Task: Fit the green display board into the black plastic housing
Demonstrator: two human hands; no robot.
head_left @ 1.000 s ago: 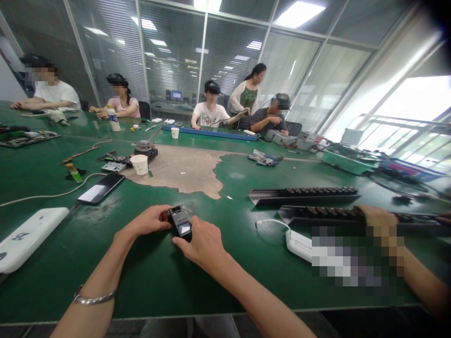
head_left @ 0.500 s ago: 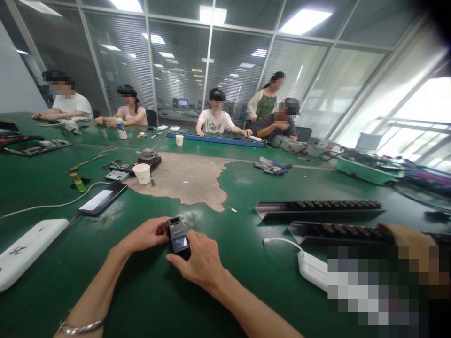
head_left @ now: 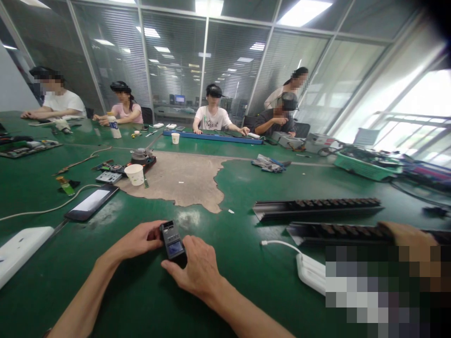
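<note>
A small black boxy device (head_left: pixel 172 241) with a little screen, a row of buttons and openings at its top end is between my hands, just over the green table. My left hand (head_left: pixel 146 240) pinches its upper left side with bent fingers. Along its lower right side lies my right hand (head_left: pixel 199 263), fingers curled behind the edge and thumb stretched out near the bottom. The screen faces up toward me. What the fingertips do beneath the device is hidden.
Left of my hands lie a phone (head_left: pixel 92 203) and a white power bank (head_left: pixel 23 251). A paper cup (head_left: pixel 135 174) stands beyond. Black metal rails (head_left: pixel 317 209) and a white cabled box (head_left: pixel 310 272) lie right, by another person's hand (head_left: pixel 412 239). Several people sit across the table.
The view has shifted slightly, so most things appear further left. Both hands keep hold of the device, its pose nearly the same. The standing person at the back has moved right.
</note>
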